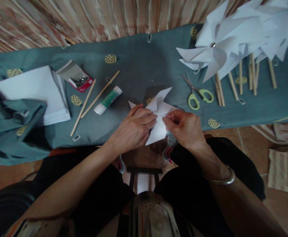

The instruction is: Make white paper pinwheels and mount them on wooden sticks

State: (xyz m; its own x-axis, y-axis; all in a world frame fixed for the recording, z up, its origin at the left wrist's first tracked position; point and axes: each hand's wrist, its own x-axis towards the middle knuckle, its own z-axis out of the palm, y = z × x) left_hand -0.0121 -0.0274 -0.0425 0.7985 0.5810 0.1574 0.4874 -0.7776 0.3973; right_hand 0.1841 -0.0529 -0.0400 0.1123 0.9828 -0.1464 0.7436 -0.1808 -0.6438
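Note:
A white paper pinwheel (156, 131) with folded blades lies at the table's near edge, one corner sticking out past it. My left hand (136, 126) presses and holds it from the left, fingertips near its centre. From the right, my right hand (187, 128) pinches at the paper close to the middle, thumb and forefinger together; whether a small thing is also between them is hidden. Right of the pinwheel lie scissors (195, 93) with green handles. To the left are a glue stick (108, 100) and two wooden sticks (100, 93) (83, 107).
Finished pinwheels (215, 49) on wooden sticks are piled at the back right. An open box (79, 79) of small metal pieces and a stack of white paper (32, 90) lie at the left. The green tablecloth (134, 72) is bunched at the far left.

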